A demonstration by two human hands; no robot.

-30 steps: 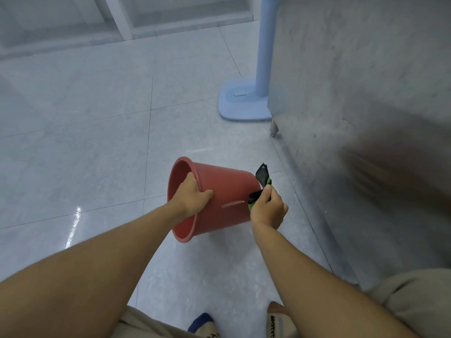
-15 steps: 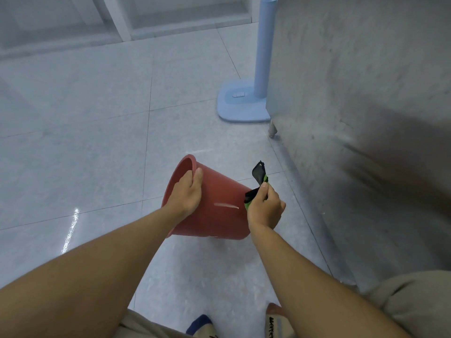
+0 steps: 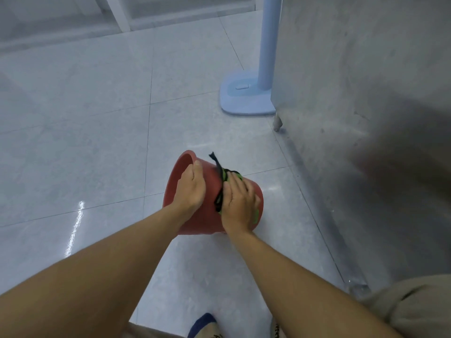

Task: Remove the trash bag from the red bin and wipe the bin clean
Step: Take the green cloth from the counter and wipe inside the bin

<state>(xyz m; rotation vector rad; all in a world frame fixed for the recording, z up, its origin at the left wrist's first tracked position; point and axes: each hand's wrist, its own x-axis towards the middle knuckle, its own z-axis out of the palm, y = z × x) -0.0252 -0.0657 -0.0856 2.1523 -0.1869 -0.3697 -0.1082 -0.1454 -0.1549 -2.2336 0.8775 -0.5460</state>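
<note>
The red bin (image 3: 207,215) lies tipped on its side on the floor, its open mouth facing left and away from me. My left hand (image 3: 191,189) grips it at the rim end, fingers curled over the outer wall. A green and black cloth (image 3: 223,178) lies pressed against the bin's outer wall under my right hand (image 3: 240,203), which is flat on it near the bin's base. No trash bag is in view.
A light blue stand (image 3: 246,98) with an upright pole rises at the back right. A grey metal cabinet (image 3: 366,93) on small feet fills the right side, close to the bin. Pale tiled floor (image 3: 85,142) stretches to the left. My feet are at the bottom edge.
The bin has rolled so that its mouth points further away. My right hand went from pinching the cloth at the bin's base to pressing it flat on the side wall.
</note>
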